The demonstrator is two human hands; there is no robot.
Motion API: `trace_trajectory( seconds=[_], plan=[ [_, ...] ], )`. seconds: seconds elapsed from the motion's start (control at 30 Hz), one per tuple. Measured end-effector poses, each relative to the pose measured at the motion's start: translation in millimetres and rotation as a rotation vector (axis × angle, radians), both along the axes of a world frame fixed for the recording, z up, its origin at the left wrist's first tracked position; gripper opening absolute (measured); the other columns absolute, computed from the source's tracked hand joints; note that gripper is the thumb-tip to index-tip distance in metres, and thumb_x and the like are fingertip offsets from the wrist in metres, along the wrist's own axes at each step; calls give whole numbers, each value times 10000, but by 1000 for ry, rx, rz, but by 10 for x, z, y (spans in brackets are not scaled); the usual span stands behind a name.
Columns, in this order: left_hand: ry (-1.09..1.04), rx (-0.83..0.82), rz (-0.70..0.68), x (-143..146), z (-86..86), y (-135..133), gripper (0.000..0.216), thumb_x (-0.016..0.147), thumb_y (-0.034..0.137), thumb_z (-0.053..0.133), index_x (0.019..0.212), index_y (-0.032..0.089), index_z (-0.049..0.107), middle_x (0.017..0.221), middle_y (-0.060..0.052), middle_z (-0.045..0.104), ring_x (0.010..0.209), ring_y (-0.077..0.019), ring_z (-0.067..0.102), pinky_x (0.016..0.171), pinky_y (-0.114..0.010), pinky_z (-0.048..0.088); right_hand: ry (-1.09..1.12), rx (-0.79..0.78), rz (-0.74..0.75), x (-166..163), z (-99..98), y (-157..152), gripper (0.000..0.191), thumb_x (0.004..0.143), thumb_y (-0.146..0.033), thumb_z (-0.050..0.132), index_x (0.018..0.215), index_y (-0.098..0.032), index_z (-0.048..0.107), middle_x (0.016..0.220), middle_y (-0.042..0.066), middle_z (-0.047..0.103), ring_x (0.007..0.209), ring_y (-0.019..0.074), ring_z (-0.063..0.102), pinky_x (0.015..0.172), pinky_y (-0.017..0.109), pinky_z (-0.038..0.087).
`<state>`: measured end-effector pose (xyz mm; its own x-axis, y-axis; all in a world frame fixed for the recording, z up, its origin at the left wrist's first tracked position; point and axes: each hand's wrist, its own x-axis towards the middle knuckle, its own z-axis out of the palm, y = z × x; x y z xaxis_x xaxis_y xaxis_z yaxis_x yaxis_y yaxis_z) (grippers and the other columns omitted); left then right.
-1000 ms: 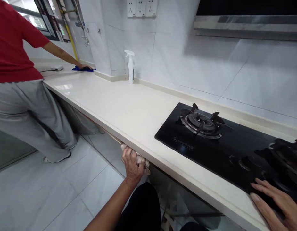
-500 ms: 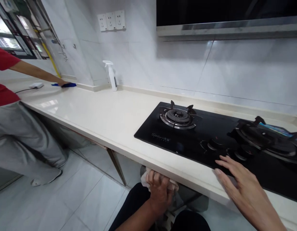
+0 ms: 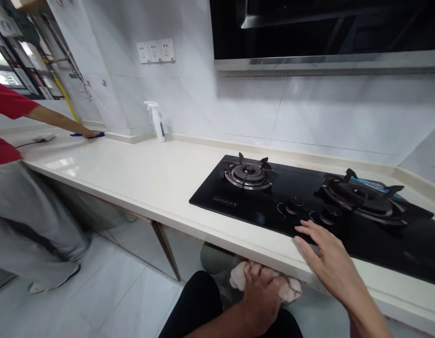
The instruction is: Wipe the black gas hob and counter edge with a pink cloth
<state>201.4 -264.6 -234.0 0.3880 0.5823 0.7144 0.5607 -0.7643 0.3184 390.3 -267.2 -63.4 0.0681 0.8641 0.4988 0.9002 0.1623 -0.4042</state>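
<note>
My left hand (image 3: pixel 260 295) is closed over a crumpled pale cloth (image 3: pixel 292 289), pressing it to the cabinet front just below the counter's edge. Part of the cloth is hidden by the fingers. Higher up, my right hand (image 3: pixel 330 259) lies with its fingers outstretched at the front edge of the black gas stove (image 3: pixel 217 203), holding nothing. Its fingertips are close to the stove's control knobs (image 3: pixel 295 204). The pale countertop (image 3: pixel 143 180) surrounds the stove.
A white spray bottle (image 3: pixel 157 123) stands against the wall. Above the stove hangs a black range hood (image 3: pixel 309 33). At the left, a person in a red shirt (image 3: pixel 9 101) presses a blue cloth (image 3: pixel 76 135) on the counter. My knees (image 3: pixel 196 300) are under the counter edge.
My left hand has slid to the right with the cloth along the cabinet front. The right hand stays at the stove edge. The view has tilted up and shifted right.
</note>
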Motion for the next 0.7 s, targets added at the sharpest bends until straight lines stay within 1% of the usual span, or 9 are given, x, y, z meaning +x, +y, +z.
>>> trace_trajectory(
  seconds=[0.1,0.17,0.33,0.37,0.43,0.5,0.57,0.63,0.7],
  plan=[
    [-81,-61,-131,-46,119,2,255,840,260,593,1043,341,724,1126,-86,681,1061,-329,565,922,-542,474,7,-13,-3,-2,-3,9,433,1003,-579,452,1207,-275,682,1427,76,635,1408,308,505,1183,601,343],
    [-131,-101,-185,-106,219,1,215,836,222,586,985,315,710,1110,-82,688,1020,-314,583,879,-525,498,9,-17,-4,-5,0,12,432,1006,-570,446,1208,-270,682,1435,81,629,1412,304,501,1188,594,336],
    [-124,-149,-198,-258,472,-19,139,840,176,559,887,277,643,995,-92,670,956,-280,615,836,-448,511,11,-33,-10,-13,10,26,422,1003,-560,441,1197,-274,684,1438,81,625,1414,306,500,1182,593,342],
    [-149,-163,-207,-282,530,-32,130,845,164,542,860,265,623,960,-87,665,935,-269,618,832,-437,514,11,-31,-11,-14,11,29,420,1003,-559,439,1193,-276,685,1432,80,629,1410,308,504,1178,593,347],
    [-265,-212,-256,-324,671,-74,149,874,148,479,819,242,581,900,-73,651,894,-245,616,817,-420,521,8,-23,-9,-19,12,32,421,1003,-560,438,1193,-277,685,1423,80,635,1405,310,510,1178,591,349],
    [-413,-290,-327,-367,856,-130,196,909,152,413,804,234,555,882,-65,643,879,-230,616,806,-405,527,5,-18,-1,-27,16,30,420,1005,-561,440,1194,-277,685,1421,82,636,1399,307,515,1184,587,344],
    [-539,-376,-378,-419,1093,-179,213,923,157,392,805,231,553,891,-64,638,888,-224,623,806,-390,531,6,-9,4,-37,20,26,418,1008,-558,441,1197,-275,684,1424,86,634,1394,305,519,1190,582,339],
    [-625,-440,-398,-479,1374,-191,192,897,140,422,797,228,560,898,-62,628,890,-219,631,809,-376,532,7,0,3,-47,25,25,413,1008,-551,442,1191,-271,685,1424,90,634,1389,304,523,1192,579,341],
    [-689,-448,-382,-537,1677,-144,183,869,114,442,786,224,562,918,-60,617,903,-218,635,828,-370,530,6,3,-4,-54,28,29,407,1006,-544,450,1187,-267,687,1422,92,634,1389,306,525,1191,580,344]
  ],
)
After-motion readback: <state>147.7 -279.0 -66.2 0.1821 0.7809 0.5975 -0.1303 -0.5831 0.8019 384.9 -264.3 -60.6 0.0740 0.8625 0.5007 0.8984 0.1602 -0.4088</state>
